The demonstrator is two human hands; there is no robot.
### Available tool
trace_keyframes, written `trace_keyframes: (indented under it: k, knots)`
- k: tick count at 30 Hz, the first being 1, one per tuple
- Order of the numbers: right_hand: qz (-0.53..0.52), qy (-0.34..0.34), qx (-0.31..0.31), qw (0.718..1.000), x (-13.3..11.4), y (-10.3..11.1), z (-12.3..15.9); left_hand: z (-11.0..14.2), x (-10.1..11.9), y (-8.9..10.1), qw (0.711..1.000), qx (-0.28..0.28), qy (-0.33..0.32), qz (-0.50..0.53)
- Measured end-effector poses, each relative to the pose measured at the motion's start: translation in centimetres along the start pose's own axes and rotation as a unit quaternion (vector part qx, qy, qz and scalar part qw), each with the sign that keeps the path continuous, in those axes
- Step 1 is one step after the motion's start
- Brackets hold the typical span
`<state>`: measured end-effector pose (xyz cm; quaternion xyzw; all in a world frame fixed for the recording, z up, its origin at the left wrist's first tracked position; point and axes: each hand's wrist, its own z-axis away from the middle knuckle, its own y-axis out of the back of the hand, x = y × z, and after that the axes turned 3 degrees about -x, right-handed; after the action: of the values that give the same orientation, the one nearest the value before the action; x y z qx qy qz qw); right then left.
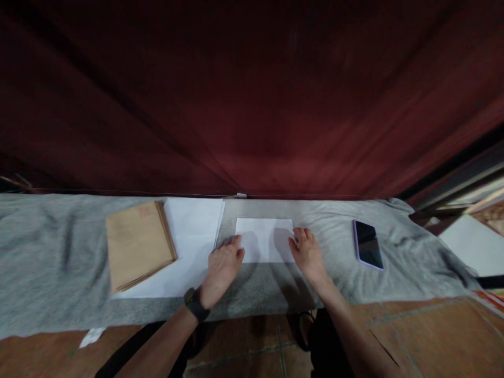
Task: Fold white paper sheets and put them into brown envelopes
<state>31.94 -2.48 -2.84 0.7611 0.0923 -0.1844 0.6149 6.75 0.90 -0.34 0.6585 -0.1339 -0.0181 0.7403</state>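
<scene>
A small white sheet of paper (264,239), perhaps folded, lies flat on a grey cloth. At its left edge rests my left hand (225,261), palm down, with thumb and forefinger apart near the paper's side. My right hand (308,255) mirrors it on the right edge, its fingers stretched forward and thumb spread by the paper. Neither hand lifts the sheet, and both cast shadows on it. Left of my left hand lie larger white sheets (195,231), partly under a stack of brown envelopes (137,239) with a red mark on top.
A phone (368,244) with a purple case lies to the right on the grey cloth (331,220). Dark red fabric (252,121) hangs behind the cloth-covered surface. Below its front edge is a tiled floor (409,336), with a white scrap (92,337) at left.
</scene>
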Motion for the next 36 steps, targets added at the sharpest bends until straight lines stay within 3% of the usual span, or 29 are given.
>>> trace_keyframes:
  k: [3,5,8,10,14,25,32,36]
  knots:
    - [-0.038,0.102,0.007,0.994,-2.2,-1.6,0.8,0.5,0.7,-0.4,0.993,0.098,-0.050,-0.030]
    - [-0.022,0.145,-0.014,0.989,-3.5,-2.9,1.7,0.6,1.6,-1.2,0.985,0.134,-0.105,-0.008]
    - [0.037,0.176,-0.046,0.983,-4.7,-4.6,3.0,0.2,3.2,-3.1,0.966,0.119,-0.224,0.048]
    - [0.081,0.187,-0.059,0.977,-5.0,-5.3,3.6,-0.1,3.9,-4.4,0.962,0.103,-0.244,0.064]
    - [0.123,0.187,-0.062,0.973,-4.9,-5.8,4.0,-0.3,4.4,-5.7,0.966,0.094,-0.233,0.056]
    - [0.100,0.128,-0.028,0.986,-1.9,-4.8,3.3,-0.6,2.7,-5.8,0.984,0.100,-0.148,0.008]
    - [0.124,0.067,-0.036,0.989,0.1,-3.5,2.8,-0.5,1.1,-4.9,0.990,0.087,-0.107,-0.028]
    - [0.118,0.028,-0.038,0.992,-0.3,-2.8,2.0,-0.9,1.6,-3.6,0.990,0.089,-0.100,-0.046]
